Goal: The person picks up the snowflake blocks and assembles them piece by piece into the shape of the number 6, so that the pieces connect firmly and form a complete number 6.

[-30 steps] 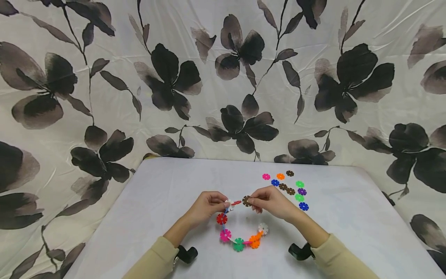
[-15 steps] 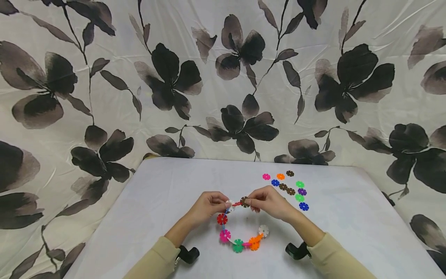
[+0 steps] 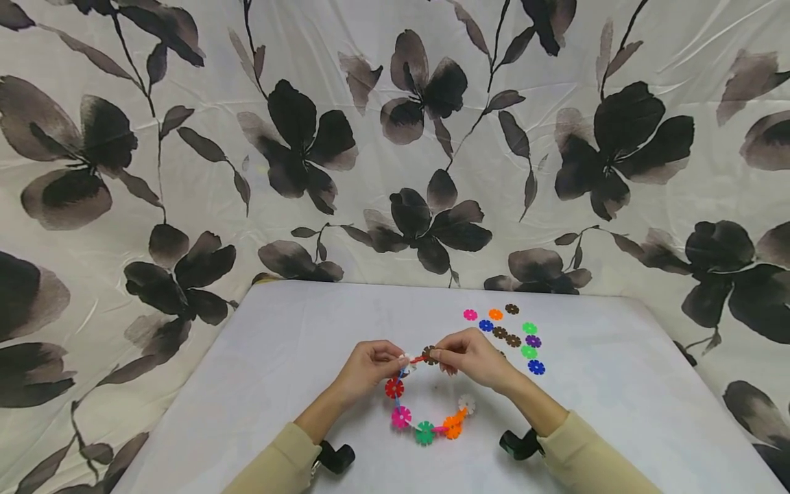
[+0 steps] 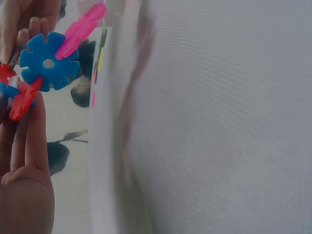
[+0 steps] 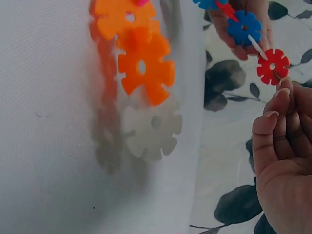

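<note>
A chain of notched flower-shaped plastic discs hangs in a curve above the table. My left hand [image 3: 369, 367] pinches it by a white disc [image 3: 409, 366] near its upper end. Beyond that, an edge-on red disc [image 3: 417, 359] meets a brown disc [image 3: 428, 355], pinched between the thumb and fingers of my right hand [image 3: 478, 358]. Lower links include a pink disc [image 3: 401, 416], a green disc [image 3: 424, 432] and an orange disc [image 3: 453, 428]. A white disc [image 5: 152, 126] ends the other side. Blue discs [image 4: 48, 63] show in the wrist views. My fingers partly hide the brown disc.
Several loose discs lie at the table's back right, among them a pink one [image 3: 470, 315], a purple one [image 3: 533, 341] and a dark blue one [image 3: 536, 367]. A floral cloth [image 3: 426, 137] hangs behind the white table [image 3: 296, 315]. Black wrist devices [image 3: 521, 444] sit below both hands.
My right hand has moved slightly left, bringing the brown disc from a small gap into contact with the red disc. The left hand has stayed nearly still.
</note>
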`<state>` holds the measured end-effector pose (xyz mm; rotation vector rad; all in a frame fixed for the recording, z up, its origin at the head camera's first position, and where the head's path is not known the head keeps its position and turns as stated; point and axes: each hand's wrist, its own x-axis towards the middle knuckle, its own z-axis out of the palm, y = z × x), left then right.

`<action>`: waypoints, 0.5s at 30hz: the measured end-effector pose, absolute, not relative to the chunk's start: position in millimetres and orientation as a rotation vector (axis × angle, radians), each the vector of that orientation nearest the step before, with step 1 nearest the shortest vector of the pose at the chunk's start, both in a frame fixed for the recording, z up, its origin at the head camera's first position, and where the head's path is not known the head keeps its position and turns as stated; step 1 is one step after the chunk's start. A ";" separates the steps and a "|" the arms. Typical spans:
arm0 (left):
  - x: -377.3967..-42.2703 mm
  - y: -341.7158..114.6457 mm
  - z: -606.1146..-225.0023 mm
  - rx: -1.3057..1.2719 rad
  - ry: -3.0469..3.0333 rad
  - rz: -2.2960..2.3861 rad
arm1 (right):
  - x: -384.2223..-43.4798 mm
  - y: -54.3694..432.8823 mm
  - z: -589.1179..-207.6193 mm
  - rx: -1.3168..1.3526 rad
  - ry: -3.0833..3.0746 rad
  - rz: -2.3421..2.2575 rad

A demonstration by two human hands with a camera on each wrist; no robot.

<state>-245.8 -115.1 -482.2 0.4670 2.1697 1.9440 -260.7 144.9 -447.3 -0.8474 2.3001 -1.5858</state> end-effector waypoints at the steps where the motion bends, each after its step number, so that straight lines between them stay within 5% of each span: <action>1: -245.0 -115.8 -482.1 0.453 2.171 1.936 | -260.7 144.4 -447.1 -0.844 2.296 -1.584; 15: -242.2 -125.4 -477.9 0.524 2.159 1.762 | -263.5 134.2 -447.8 -0.873 2.226 -1.520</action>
